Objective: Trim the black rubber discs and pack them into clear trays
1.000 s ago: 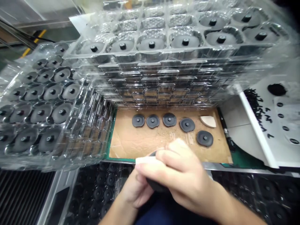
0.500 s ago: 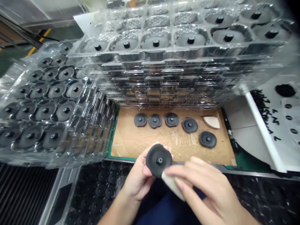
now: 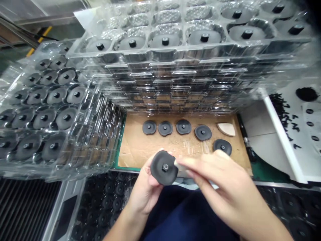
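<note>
My left hand (image 3: 146, 189) holds a black round disc (image 3: 164, 167) with a small metal hub at its centre, face up toward me. My right hand (image 3: 220, 182) is pinched on a small pale pad (image 3: 181, 166) that touches the disc's right edge. Both hands hover over the near edge of a brown cardboard sheet (image 3: 140, 150). On the cardboard lie several similar black discs (image 3: 183, 127) in a row, one more disc (image 3: 222, 146) nearer me, and a pale wedge-shaped piece (image 3: 226, 129).
Stacks of clear plastic trays filled with black discs stand behind the cardboard (image 3: 190, 60) and to the left (image 3: 50, 110). A white bin (image 3: 283, 134) with small black parts sits on the right. Dark trays of discs (image 3: 105, 204) lie below the table edge.
A second ago my right hand covered the disc. It then drew back to the right, exposing the disc's face, and now the pale pad meets the disc's right edge.
</note>
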Motion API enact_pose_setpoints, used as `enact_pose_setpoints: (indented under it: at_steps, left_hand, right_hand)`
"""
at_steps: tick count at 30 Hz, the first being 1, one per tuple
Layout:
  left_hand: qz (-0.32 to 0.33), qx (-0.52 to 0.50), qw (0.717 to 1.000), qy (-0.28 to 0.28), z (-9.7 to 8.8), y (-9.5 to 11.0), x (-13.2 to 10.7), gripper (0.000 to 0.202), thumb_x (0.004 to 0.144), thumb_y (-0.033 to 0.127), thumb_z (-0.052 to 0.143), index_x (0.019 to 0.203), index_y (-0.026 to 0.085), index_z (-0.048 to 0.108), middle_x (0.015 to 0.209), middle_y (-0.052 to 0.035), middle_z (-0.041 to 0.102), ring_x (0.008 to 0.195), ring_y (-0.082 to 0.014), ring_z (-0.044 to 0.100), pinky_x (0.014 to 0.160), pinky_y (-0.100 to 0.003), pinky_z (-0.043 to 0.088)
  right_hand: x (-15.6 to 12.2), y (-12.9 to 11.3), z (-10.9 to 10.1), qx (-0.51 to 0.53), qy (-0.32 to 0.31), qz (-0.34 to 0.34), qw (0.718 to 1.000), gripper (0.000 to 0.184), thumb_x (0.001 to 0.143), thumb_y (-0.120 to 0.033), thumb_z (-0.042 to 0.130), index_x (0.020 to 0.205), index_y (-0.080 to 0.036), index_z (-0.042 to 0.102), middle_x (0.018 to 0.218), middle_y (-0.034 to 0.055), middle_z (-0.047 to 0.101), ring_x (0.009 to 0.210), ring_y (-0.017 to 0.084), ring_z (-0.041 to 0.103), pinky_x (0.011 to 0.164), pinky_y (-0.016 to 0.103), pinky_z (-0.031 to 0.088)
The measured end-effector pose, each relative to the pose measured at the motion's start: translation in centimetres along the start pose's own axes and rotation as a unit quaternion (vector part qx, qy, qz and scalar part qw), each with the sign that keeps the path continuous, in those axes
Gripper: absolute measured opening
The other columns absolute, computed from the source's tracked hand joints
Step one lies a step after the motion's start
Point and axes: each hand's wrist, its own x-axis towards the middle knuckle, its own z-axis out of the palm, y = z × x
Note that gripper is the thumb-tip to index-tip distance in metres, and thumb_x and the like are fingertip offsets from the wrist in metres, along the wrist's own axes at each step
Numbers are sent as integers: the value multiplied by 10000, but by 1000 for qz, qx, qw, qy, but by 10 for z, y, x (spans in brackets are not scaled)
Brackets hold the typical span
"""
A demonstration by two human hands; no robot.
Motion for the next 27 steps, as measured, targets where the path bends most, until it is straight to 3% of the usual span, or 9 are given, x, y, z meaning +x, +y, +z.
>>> enact_pose_setpoints:
  at_steps: [3, 5, 8, 13, 16, 20, 23, 25, 27]
  left_hand:
    - [4, 10, 1000, 4, 3, -1, 2, 623, 439, 350, 869, 1023, 232, 686, 974, -15, 705, 924, -162, 629, 832, -203, 475]
    - [-2, 11, 1000, 18, 6, 0, 4, 582, 483, 334, 858, 1028, 241, 676, 989, -11, 698, 921, -169, 637, 804, -211, 491]
    - [-2, -6, 999, 46, 7, 2, 7, 611, 466, 342, 864, 1036, 254, 661, 1044, -10, 684, 896, -187, 654, 787, -238, 509]
    - [-11, -8, 998, 66, 4, 4, 6, 685, 484, 319, 857, 1120, 235, 617, 1110, -48, 659, 957, -218, 629, 814, -274, 491]
    - [-17, 6, 998, 58, 9, 3, 3, 593, 533, 179, 799, 1098, 221, 624, 1056, -23, 664, 982, -208, 611, 808, -255, 480]
    - [-20, 25, 999, 35, 9, -1, -2, 549, 570, 133, 762, 1095, 216, 623, 963, -13, 687, 922, -185, 622, 812, -253, 490]
    - [-9, 30, 999, 37, 0, -2, -6, 605, 596, 213, 792, 1165, 224, 585, 996, -35, 691, 955, -201, 623, 881, -297, 482]
    - [8, 34, 998, 59, -4, -3, -8, 590, 598, 232, 803, 1150, 236, 594, 1051, -34, 682, 984, -201, 621, 893, -290, 479]
    - [3, 39, 998, 53, -4, -4, -9, 514, 584, 264, 815, 1065, 217, 639, 1055, -41, 684, 1003, -220, 619, 886, -295, 488]
  right_hand:
    - [2, -1, 2, 46, 54, -28, 997, 291, 873, -81, 488, 1111, -182, 623, 849, 19, 692, 695, 138, 581, 643, 294, 391]
    - [-1, 3, 3, 109, 4, 9, 994, 261, 879, -108, 491, 1052, -210, 657, 832, 1, 699, 671, 129, 590, 625, 275, 411]
    - [-18, 20, 7, 196, -65, 161, 965, 182, 877, -243, 537, 953, -261, 701, 873, -9, 719, 748, 143, 643, 666, 250, 479]
    - [-45, 41, 17, 218, 45, 377, 899, 223, 848, -357, 563, 968, -228, 700, 1028, 27, 711, 966, 213, 642, 861, 312, 502]
    - [-38, 31, 12, 172, 102, 313, 928, 210, 853, -329, 567, 1009, -249, 682, 1046, 16, 699, 957, 206, 638, 831, 310, 513]
    - [-10, 1, 8, 108, 148, 102, 978, 230, 878, -193, 512, 1068, -231, 636, 1001, 32, 688, 881, 175, 627, 741, 284, 505]
    - [3, -13, 12, 108, 36, -13, 993, 240, 875, -123, 465, 1054, -133, 625, 874, 61, 689, 761, 165, 614, 699, 296, 489]
    - [7, -15, 14, 125, -66, -13, 990, 235, 876, -101, 467, 1037, -150, 630, 862, 31, 690, 745, 143, 612, 691, 267, 479]
    - [10, -15, 17, 113, -79, 6, 990, 231, 883, -107, 463, 1030, -169, 631, 903, 22, 694, 786, 142, 617, 714, 265, 468]
